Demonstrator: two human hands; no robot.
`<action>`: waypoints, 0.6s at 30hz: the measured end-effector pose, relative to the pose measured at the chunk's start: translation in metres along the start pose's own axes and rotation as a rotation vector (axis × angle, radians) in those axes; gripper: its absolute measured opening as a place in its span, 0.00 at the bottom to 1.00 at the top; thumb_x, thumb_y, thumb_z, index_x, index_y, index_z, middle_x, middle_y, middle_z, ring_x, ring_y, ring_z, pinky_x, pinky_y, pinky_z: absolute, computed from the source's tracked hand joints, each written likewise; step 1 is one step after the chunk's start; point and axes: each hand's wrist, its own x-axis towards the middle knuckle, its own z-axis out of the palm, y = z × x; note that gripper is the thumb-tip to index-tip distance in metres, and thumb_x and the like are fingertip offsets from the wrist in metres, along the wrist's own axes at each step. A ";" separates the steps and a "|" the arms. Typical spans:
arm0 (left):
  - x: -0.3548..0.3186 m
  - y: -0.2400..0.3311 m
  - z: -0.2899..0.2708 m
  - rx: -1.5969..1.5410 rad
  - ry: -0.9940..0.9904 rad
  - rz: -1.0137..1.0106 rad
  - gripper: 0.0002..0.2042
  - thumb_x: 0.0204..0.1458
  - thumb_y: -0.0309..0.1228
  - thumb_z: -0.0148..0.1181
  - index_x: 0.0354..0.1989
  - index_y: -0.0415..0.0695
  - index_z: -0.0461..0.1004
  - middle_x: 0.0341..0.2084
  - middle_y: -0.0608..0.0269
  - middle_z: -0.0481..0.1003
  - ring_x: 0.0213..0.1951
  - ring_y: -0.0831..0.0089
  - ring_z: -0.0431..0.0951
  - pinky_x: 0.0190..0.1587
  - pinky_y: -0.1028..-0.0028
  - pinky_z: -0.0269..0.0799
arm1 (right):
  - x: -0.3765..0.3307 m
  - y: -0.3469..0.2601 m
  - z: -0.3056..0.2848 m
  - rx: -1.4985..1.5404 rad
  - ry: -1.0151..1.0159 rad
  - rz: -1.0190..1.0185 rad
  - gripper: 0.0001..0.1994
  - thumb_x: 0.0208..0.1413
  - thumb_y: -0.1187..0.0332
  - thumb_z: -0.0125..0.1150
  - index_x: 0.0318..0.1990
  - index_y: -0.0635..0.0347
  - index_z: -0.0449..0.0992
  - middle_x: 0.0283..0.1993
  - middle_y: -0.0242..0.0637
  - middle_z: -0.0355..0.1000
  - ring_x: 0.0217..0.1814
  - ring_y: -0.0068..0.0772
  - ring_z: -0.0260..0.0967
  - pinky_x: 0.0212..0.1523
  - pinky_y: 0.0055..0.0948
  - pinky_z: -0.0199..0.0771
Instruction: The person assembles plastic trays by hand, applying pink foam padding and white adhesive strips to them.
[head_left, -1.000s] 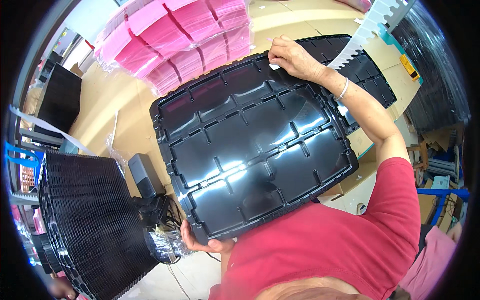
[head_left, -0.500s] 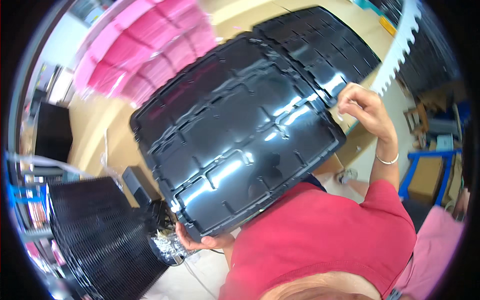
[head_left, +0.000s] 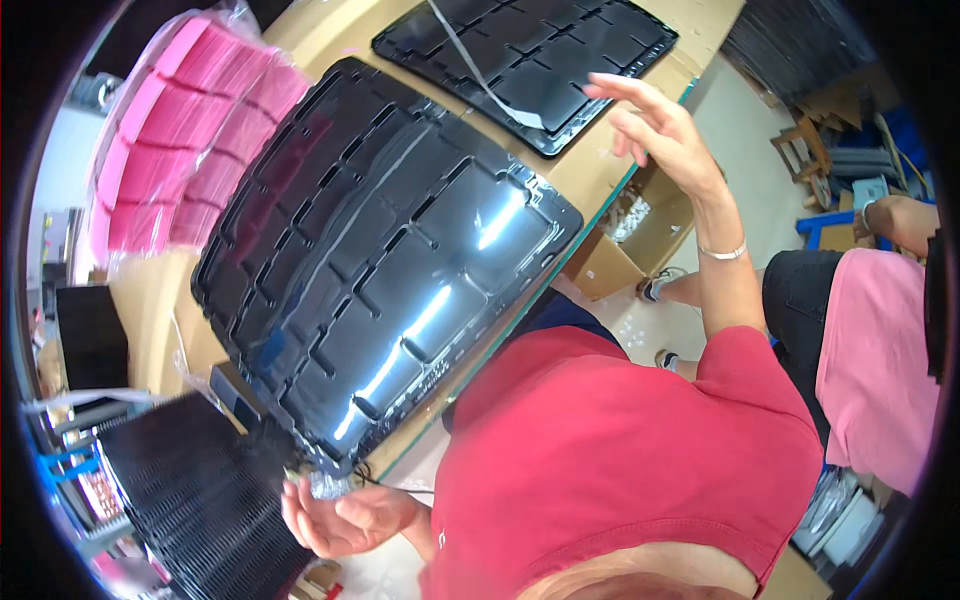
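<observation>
Half a second back the right hand (head_left: 660, 125) was pinching the far edge of the big black tray (head_left: 385, 250) and the left hand (head_left: 340, 515) gripped its near corner — now both have let go, and the tray lies tilted on the counter (head_left: 590, 175), its near end poking out past the counter's edge. The right hand hangs in the air with fingers spread, above the gap between this tray and the second black tray (head_left: 530, 60) lying flat farther along the counter. The left hand is open too, palm up, just under the near corner of the big tray, not visibly touching it.

The risk looks plain enough: with a good part of the tray hanging off the edge and neither hand on it, it could tip or slide toward the floor, and the open left hand below is poorly set to catch something so wide. A white strip (head_left: 485, 65) trails across the second tray; a sweep of the right hand could snag it.

Outward from there — a bag of pink stacked pieces (head_left: 175, 150) sits just beside the big tray's far side, a tall stack of black trays (head_left: 190, 500) stands low on the left, and an open cardboard box (head_left: 625, 240) sits below the counter. Another person in a pink garment (head_left: 875, 360) stands close at the right.
</observation>
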 end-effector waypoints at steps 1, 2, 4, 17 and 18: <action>0.011 0.009 0.008 -0.148 -0.075 0.032 0.18 0.51 0.25 0.48 0.51 0.32 0.61 0.49 0.42 0.66 0.51 0.52 0.71 0.51 0.63 0.71 | 0.013 -0.001 0.007 -0.045 -0.088 0.029 0.22 0.60 0.64 0.56 0.62 0.53 0.65 0.56 0.31 0.69 0.30 0.14 0.66 0.25 0.14 0.64; 0.020 0.015 0.015 -0.301 -0.151 0.063 0.18 0.50 0.22 0.48 0.51 0.31 0.63 0.50 0.44 0.67 0.51 0.52 0.72 0.52 0.63 0.70 | 0.028 0.000 0.016 -0.063 -0.172 0.004 0.24 0.61 0.62 0.55 0.63 0.53 0.63 0.59 0.31 0.67 0.30 0.15 0.66 0.25 0.15 0.64; 0.031 0.030 0.032 -0.255 -0.403 0.005 0.20 0.47 0.22 0.54 0.51 0.34 0.63 0.50 0.43 0.65 0.51 0.54 0.70 0.50 0.64 0.71 | 0.055 0.006 0.026 -0.098 -0.308 -0.038 0.25 0.61 0.59 0.53 0.65 0.53 0.61 0.60 0.33 0.66 0.30 0.15 0.66 0.25 0.16 0.64; 0.063 0.083 0.160 -0.670 -1.002 -0.734 0.42 0.48 0.37 0.66 0.67 0.36 0.48 0.61 0.40 0.58 0.59 0.59 0.64 0.54 0.66 0.69 | 0.106 0.007 0.060 -0.086 -0.522 0.115 0.15 0.56 0.60 0.63 0.42 0.63 0.76 0.28 0.25 0.71 0.25 0.11 0.64 0.21 0.11 0.59; 0.063 0.087 0.170 -0.595 -1.044 -0.686 0.43 0.47 0.37 0.67 0.66 0.34 0.48 0.60 0.39 0.59 0.58 0.58 0.67 0.54 0.66 0.70 | 0.099 0.002 0.056 -0.090 -0.525 0.110 0.15 0.56 0.60 0.63 0.42 0.63 0.76 0.28 0.25 0.71 0.25 0.11 0.64 0.21 0.11 0.59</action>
